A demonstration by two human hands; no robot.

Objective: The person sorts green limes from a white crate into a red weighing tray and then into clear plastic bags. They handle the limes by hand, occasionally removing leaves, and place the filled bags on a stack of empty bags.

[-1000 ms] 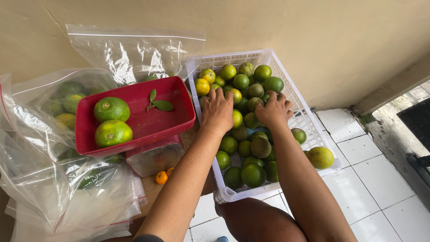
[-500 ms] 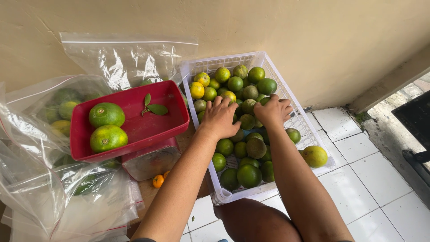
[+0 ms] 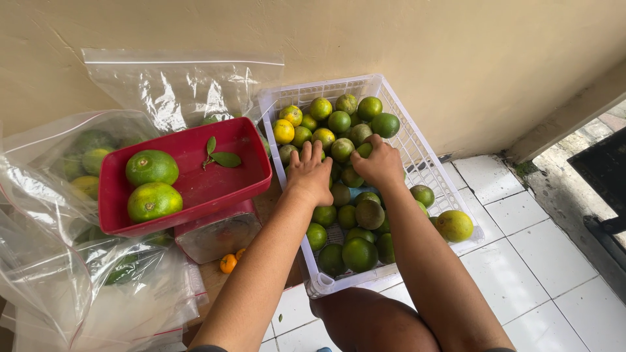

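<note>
Both hands down among the citrus in the white basket.

We see the left hand (image 3: 310, 173) lying flat, fingers spread, on the green and yellow citrus fruits (image 3: 339, 122) in the white plastic basket (image 3: 417, 153) at centre frame; whether it grips one we cannot tell. The right hand (image 3: 378, 163) is curled over a green fruit (image 3: 364, 149) just beside it. Compared with half a second ago, both hands sit slightly closer together and the right looks more closed. The red tray (image 3: 195, 186) at left, with two large green fruits (image 3: 151, 167), is unchanged.

Red tray (image 3: 195, 189) with two fruits (image 3: 151, 184) — plastic bags (image 3: 176, 88).
</note>
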